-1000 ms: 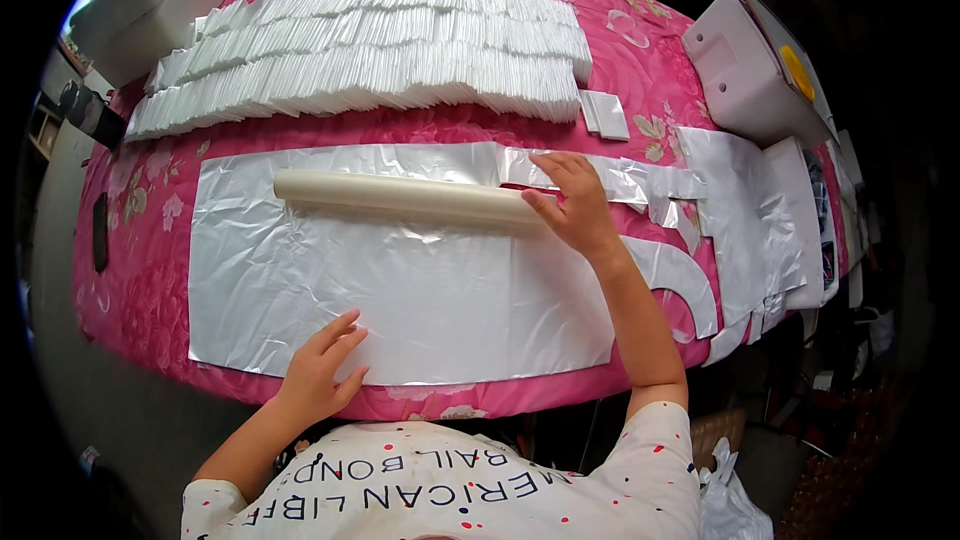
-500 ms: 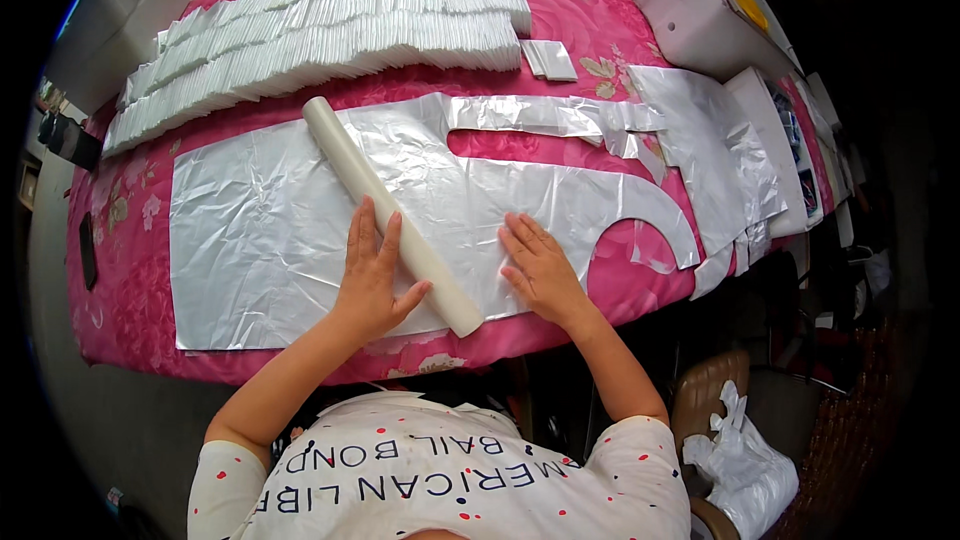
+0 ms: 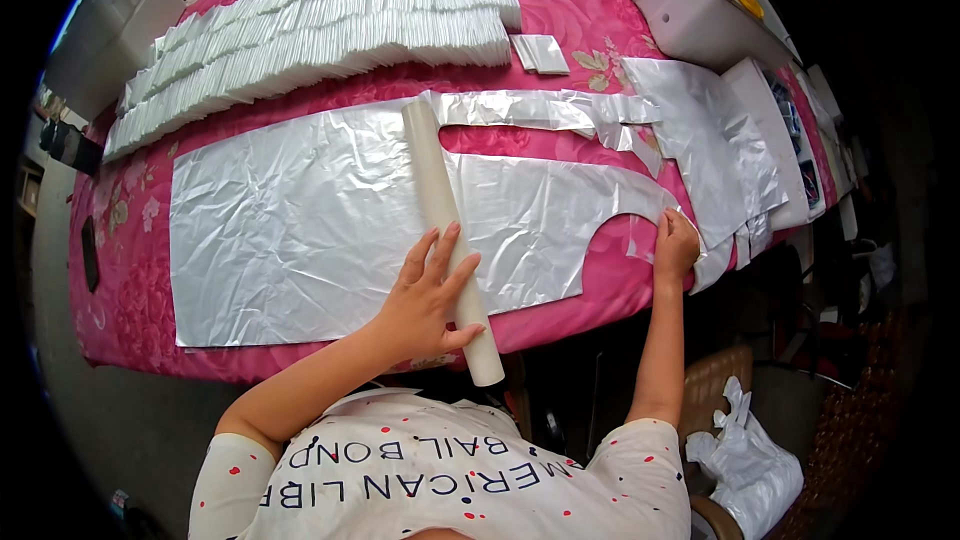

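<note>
A thin, shiny white plastic apron (image 3: 290, 230) lies spread on the table, its wide part to the left and narrow curved straps to the right. Across it slants a pale, smooth roller tube (image 3: 430, 165), whose near end juts past the table edge. My left hand (image 3: 425, 305) rests on the tube's near half with fingers spread, not wrapped round it. At the tip of the apron's near strap, my right hand (image 3: 676, 245) is closed, pinching the plastic. Its fingertips are partly hidden.
Long rows of folded white packets (image 3: 320, 40) line the far side, with a few loose packets (image 3: 540, 54) beside them. More plastic sheets (image 3: 690, 130) are heaped at right, near a white foam box (image 3: 690, 5). A dark phone (image 3: 90, 253) lies at far left.
The tube has shifted right and turned more upright, with my left hand moving along on it. My right hand has left the apron's middle, gone right and closed on the strap tip.
</note>
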Demonstrator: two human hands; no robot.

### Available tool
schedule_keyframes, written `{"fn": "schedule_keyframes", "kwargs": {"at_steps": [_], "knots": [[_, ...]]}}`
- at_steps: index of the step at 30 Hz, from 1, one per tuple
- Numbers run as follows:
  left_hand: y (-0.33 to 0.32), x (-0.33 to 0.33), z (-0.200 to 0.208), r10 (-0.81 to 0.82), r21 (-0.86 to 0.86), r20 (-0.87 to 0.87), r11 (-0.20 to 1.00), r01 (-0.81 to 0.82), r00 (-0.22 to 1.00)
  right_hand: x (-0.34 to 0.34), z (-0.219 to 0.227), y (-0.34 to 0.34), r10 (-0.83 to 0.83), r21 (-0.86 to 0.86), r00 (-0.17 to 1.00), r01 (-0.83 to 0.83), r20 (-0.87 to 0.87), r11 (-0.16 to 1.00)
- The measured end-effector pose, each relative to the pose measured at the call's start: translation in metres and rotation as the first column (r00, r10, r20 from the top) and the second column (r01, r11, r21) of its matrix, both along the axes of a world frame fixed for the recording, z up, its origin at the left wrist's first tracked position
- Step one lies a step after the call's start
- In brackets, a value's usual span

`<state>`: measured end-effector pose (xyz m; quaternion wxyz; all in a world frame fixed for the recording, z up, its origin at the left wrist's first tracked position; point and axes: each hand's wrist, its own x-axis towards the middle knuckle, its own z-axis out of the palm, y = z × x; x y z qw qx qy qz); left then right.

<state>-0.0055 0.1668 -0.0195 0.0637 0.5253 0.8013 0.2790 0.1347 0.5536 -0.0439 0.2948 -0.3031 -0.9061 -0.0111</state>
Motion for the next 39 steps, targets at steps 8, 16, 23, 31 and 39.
{"fn": "schedule_keyframes", "kwargs": {"at_steps": [8,16,23,31,39], "knots": [[-0.002,-0.006,0.008,-0.033,0.357,0.599,0.905,-0.23,0.8,-0.06,0.064,-0.173,0.473,-0.362,0.83,-0.555,-0.295,0.749],[-0.104,-0.076,0.01,0.132,-0.114,0.991,0.837,-0.536,-0.005,-0.062,0.08,-0.285,0.834,-0.392,0.453,-0.862,-0.315,0.32],[-0.254,-0.138,0.008,0.476,-0.24,0.855,0.716,-0.656,0.206,-0.017,0.074,-0.277,0.473,-0.57,0.853,-0.282,0.218,0.772],[-0.152,-0.123,0.058,0.494,0.104,-0.052,0.867,-0.488,0.868,-0.008,0.048,-0.298,0.504,-0.848,0.824,-0.054,0.261,0.528],[-0.021,-0.051,-0.018,0.173,0.046,0.066,0.983,-0.176,0.983,-0.009,0.049,-0.296,0.527,-0.863,0.796,-0.013,0.297,0.505]]}}
